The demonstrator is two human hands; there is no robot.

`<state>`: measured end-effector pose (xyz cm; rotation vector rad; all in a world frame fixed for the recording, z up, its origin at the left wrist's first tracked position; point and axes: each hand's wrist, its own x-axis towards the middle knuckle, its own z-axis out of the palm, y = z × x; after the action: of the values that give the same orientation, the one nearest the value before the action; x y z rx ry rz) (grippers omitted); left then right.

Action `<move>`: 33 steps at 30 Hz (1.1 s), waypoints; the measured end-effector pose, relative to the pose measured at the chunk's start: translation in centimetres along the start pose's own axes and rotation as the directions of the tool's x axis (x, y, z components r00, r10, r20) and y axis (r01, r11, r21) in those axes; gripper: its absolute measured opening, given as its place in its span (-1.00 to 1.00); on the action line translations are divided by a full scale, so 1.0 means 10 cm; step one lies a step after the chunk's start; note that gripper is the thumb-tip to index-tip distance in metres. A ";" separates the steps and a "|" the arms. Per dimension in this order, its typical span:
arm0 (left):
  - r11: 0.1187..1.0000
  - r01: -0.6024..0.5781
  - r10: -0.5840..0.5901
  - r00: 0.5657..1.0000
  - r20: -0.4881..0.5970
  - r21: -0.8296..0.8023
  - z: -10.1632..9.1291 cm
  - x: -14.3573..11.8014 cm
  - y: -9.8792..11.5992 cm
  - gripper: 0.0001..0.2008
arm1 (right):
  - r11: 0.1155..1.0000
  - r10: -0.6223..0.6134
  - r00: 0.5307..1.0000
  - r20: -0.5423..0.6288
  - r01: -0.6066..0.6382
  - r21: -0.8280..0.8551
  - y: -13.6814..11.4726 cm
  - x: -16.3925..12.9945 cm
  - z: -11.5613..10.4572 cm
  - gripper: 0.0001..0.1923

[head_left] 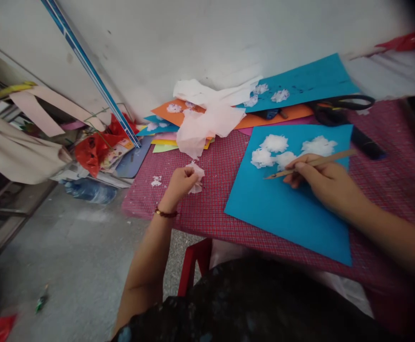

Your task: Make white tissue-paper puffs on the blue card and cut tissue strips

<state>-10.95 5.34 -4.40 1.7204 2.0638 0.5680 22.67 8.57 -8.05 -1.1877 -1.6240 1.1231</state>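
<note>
The right hand [323,180] is closed round a wooden stick [330,158], its point over the blue sheet [285,206] near white tufts [275,143]. The left hand [181,184] is curled closed against white tissue [197,176]; whether it grips this, I cannot tell.

Marked off-wht wall [150,52] bhd red-checked tbl [216,190]; grey flr [79,251] on L; red chair [189,263] nr tbl edge, partly hidden.

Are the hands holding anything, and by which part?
Right hand: a slender wooden stick, held near its pointed end. Left hand: curled against pale tissue paper; whether it grips that cannot be told.
</note>
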 end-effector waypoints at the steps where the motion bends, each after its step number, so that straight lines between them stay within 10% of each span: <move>1: 0.995 0.015 -0.014 1.000 0.018 -0.094 -0.08 0.00 -0.01 -0.72 | 1.000 -0.006 1.000 -0.002 0.006 -0.007 0.01 0.00 0.00 -0.71; 7: 0.985 -0.018 0.021 1.000 0.011 -0.174 -0.40 0.01 0.10 -0.67 | 1.000 -0.015 1.000 0.006 0.015 -0.007 0.05 0.01 -0.01 -0.71; 14: 0.980 -0.098 0.110 0.992 -0.062 0.171 -0.47 0.09 0.01 -0.66 | 1.000 0.022 1.000 0.004 -0.022 -0.004 0.03 0.01 0.01 -0.74; 20: 0.974 -0.147 0.150 0.989 0.005 -0.169 -0.47 0.06 -0.03 -0.72 | 1.000 0.012 1.000 -0.006 -0.012 0.005 0.03 0.02 0.01 -0.73; 26: 0.914 0.045 0.030 0.984 0.178 -0.403 -0.35 0.07 0.04 -0.77 | 1.000 -0.005 1.000 0.018 0.005 0.020 -0.01 -0.01 0.00 -0.72; 33: 0.974 -0.224 0.221 0.973 -0.073 -0.036 -0.32 0.20 0.06 -0.78 | 0.999 0.019 1.000 0.021 -0.020 0.031 0.01 0.00 0.00 -0.76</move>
<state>-12.54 7.23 -1.50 1.9455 1.8999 0.7438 22.66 8.59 -8.12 -1.1775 -1.6075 1.1726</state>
